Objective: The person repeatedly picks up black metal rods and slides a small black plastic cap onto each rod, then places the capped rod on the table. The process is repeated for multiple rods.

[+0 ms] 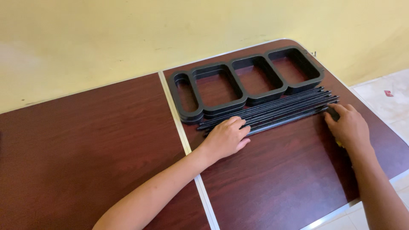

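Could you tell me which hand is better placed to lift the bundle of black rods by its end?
Probably the right hand: its fingers already touch the rods' right end. The left hand lies over them short of their left end.

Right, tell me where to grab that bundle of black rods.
Probably take the black rods near both ends, coming from the near side, where the left hand and right hand already rest. They lie long, thin and loose on the table, with the black frames blocking the far side.
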